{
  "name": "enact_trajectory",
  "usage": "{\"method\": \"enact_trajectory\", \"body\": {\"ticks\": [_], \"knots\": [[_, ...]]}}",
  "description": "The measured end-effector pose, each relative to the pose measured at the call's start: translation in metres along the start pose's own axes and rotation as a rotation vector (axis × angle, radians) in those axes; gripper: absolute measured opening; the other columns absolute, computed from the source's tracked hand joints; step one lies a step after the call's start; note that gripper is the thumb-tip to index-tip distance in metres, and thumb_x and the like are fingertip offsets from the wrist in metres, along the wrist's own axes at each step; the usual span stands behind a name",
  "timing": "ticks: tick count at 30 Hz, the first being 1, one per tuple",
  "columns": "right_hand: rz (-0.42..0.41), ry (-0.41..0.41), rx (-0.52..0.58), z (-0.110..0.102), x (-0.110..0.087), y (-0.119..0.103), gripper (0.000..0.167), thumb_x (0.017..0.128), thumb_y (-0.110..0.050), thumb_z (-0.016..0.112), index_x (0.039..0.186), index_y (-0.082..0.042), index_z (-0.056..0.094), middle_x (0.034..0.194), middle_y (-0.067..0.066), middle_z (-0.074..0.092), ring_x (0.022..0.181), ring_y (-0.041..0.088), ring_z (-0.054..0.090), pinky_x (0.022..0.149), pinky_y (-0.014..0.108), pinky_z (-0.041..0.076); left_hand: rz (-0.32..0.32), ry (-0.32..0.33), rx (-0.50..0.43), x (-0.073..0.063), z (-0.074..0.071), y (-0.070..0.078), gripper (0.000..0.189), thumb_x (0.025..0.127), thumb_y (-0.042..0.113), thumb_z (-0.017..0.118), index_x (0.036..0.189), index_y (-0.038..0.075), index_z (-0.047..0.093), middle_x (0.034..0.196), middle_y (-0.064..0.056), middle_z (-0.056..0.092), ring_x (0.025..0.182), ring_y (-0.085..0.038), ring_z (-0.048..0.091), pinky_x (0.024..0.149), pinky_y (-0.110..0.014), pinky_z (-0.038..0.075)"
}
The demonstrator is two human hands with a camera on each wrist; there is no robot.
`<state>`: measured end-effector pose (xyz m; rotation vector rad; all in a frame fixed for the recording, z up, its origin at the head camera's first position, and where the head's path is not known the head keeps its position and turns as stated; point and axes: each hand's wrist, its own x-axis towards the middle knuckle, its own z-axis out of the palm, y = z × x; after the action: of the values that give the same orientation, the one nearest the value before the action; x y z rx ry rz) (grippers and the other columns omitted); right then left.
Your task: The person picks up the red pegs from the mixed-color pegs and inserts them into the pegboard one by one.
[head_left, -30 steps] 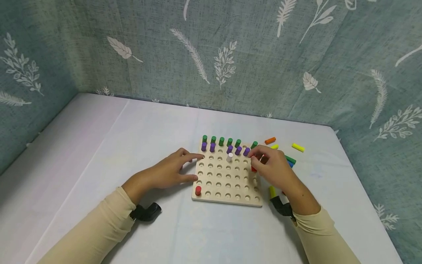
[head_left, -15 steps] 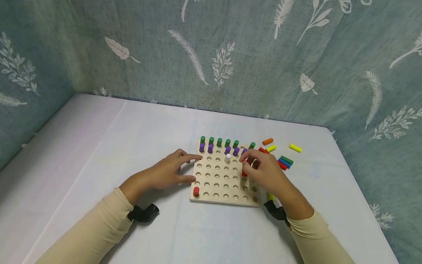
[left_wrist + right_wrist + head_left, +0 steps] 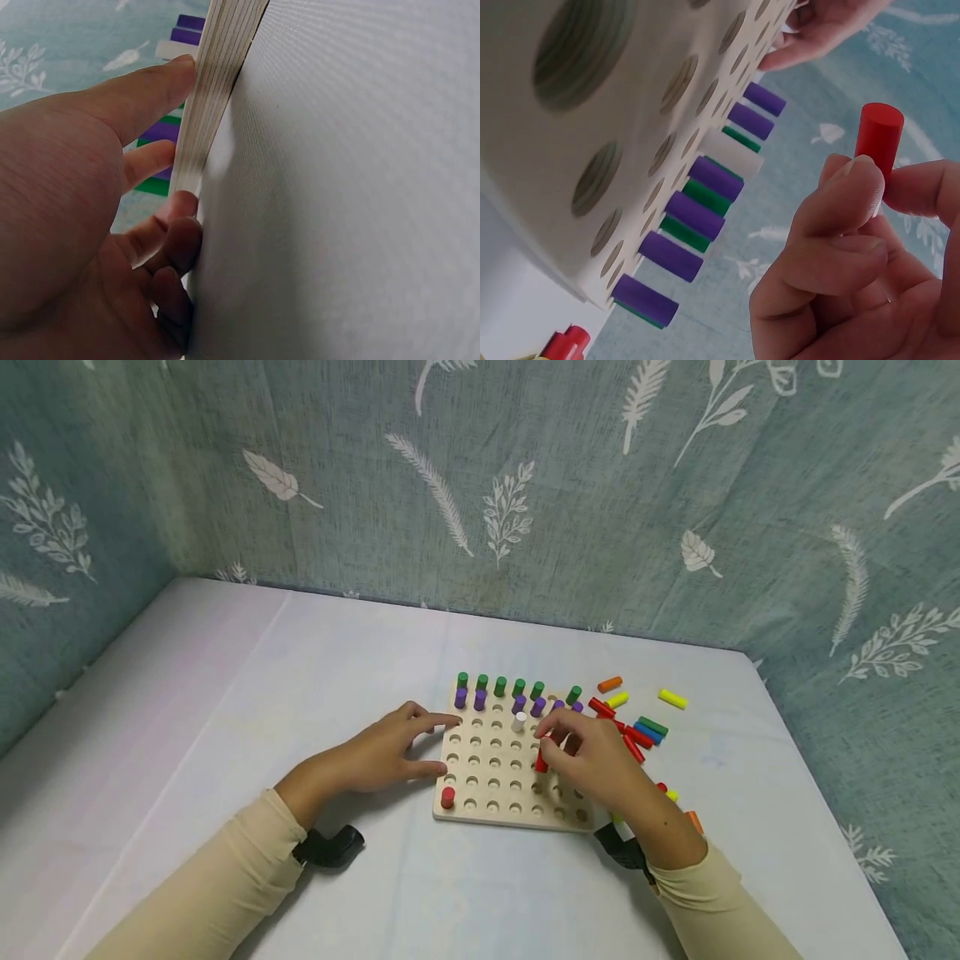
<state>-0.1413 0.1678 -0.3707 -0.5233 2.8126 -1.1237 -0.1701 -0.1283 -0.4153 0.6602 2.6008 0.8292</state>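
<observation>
A pale wooden pegboard (image 3: 480, 768) with rows of round holes lies on the table. Green pegs (image 3: 500, 686) line its far row, with purple pegs (image 3: 519, 703) in the row before them. One white peg (image 3: 519, 722) stands nearer, and a red peg (image 3: 447, 797) fills the near left corner hole. My right hand (image 3: 596, 760) pinches another red peg (image 3: 879, 139) between thumb and fingertips, over the board's right half. My left hand (image 3: 382, 750) rests at the board's left edge, thumb and index finger (image 3: 161, 86) touching it, the other fingers loosely bent.
Loose red, yellow, green, blue and orange pegs lie right of the board, among them a yellow peg (image 3: 672, 699) and an orange peg (image 3: 610, 683). Some lie partly under the right forearm. A leaf-patterned cloth (image 3: 330, 485) hangs behind the white table (image 3: 345, 643).
My right hand has moved left and slightly nearer over the board with the red peg, uncovering more loose pegs on the right. My left hand stays at the board's edge.
</observation>
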Motion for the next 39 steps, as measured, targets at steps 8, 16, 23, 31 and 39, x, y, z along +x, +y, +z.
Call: {"method": "enact_trajectory", "body": {"ticks": [8, 16, 23, 31, 39], "knots": [[0.002, -0.039, 0.03, 0.005, -0.002, -0.003, 0.008, 0.094, -0.012, 0.062, 0.1, -0.012, 0.068, 0.082, -0.002, 0.067, 0.071, 0.016, 0.057, 0.062, 0.026, 0.05, 0.006, 0.001, -0.004, 0.003, 0.0, 0.0, 0.072, 0.087, 0.044, 0.076, 0.151, 0.033, 0.043, 0.128, -0.007, 0.05, 0.095, -0.019, 0.049, 0.08, -0.034, 0.043], [-0.037, -0.062, 0.008, 0.012, -0.005, -0.007, 0.007, 0.094, -0.014, 0.068, 0.1, -0.013, 0.07, 0.087, -0.005, 0.07, 0.069, 0.012, 0.058, 0.061, 0.024, 0.051, -0.001, 0.0, 0.006, 0.004, 0.001, 0.002, 0.073, 0.087, 0.043, 0.076, 0.151, 0.034, 0.043, 0.128, -0.007, 0.051, 0.095, -0.019, 0.049, 0.079, -0.033, 0.043], [-0.041, -0.121, 0.001, 0.017, -0.005, -0.01, 0.011, 0.094, -0.016, 0.069, 0.104, -0.013, 0.07, 0.09, -0.005, 0.072, 0.071, 0.011, 0.059, 0.064, 0.023, 0.052, 0.0, -0.009, 0.001, 0.002, 0.002, 0.0, 0.073, 0.087, 0.044, 0.076, 0.152, 0.032, 0.043, 0.127, -0.008, 0.051, 0.095, -0.019, 0.049, 0.078, -0.033, 0.043], [-0.076, -0.164, 0.005, 0.022, -0.007, -0.012, 0.014, 0.094, -0.016, 0.07, 0.108, -0.012, 0.069, 0.097, 0.0, 0.075, 0.069, 0.009, 0.058, 0.062, 0.023, 0.052, -0.015, -0.004, -0.004, 0.002, 0.002, 0.0, 0.073, 0.086, 0.044, 0.077, 0.151, 0.034, 0.043, 0.127, -0.007, 0.051, 0.095, -0.02, 0.049, 0.079, -0.034, 0.043], [-0.034, -0.201, -0.012, 0.027, -0.008, -0.019, 0.021, 0.092, -0.019, 0.072, 0.113, -0.017, 0.069, 0.103, 0.0, 0.076, 0.066, 0.009, 0.058, 0.061, 0.023, 0.052, -0.028, 0.001, 0.001, 0.001, 0.002, 0.001, 0.073, 0.086, 0.044, 0.078, 0.15, 0.035, 0.044, 0.128, -0.007, 0.051, 0.096, -0.02, 0.05, 0.079, -0.033, 0.045]]}}
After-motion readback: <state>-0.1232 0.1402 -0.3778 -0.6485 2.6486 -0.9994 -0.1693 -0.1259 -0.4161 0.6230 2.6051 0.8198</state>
